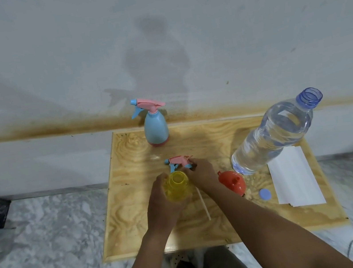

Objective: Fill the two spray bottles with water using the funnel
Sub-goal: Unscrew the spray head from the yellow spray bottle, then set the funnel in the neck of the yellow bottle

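Plywood bench [140, 233] against a stained white wall: the uncapped yellow spray bottle [177, 186] stands mid-bench, its body gripped by the left hand [161, 204]. Just behind it, the right hand [200, 172] pinches the removed spray head [177, 160]. An orange funnel [232, 181] lies beside the right wrist.

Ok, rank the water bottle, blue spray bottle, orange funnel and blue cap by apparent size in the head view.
1. water bottle, its top nearer the camera
2. blue spray bottle
3. orange funnel
4. blue cap
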Demonstrator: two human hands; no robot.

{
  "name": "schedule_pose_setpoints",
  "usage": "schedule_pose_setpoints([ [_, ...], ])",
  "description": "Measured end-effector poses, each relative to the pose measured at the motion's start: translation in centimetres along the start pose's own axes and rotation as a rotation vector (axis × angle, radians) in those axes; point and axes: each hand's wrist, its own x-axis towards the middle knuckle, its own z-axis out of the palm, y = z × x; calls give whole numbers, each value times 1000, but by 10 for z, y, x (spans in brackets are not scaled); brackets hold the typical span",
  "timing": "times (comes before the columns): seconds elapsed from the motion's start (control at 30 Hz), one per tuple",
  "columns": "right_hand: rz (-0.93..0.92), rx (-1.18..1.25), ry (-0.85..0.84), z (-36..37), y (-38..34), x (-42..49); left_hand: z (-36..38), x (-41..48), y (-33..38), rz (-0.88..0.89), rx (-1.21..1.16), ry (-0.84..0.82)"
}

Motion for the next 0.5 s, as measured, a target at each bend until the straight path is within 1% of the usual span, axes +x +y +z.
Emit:
schedule_pose_setpoints([
  [0.2,-2,-11,84,-8,4,-20,2,-1,-3,15,20,13],
  [0.4,-127,8,254,-22,16,-79,5,-1,-1,8,33,12],
  [0.5,-117,-7,359,-24,37,-107,4,-2,1,12,12,7],
])
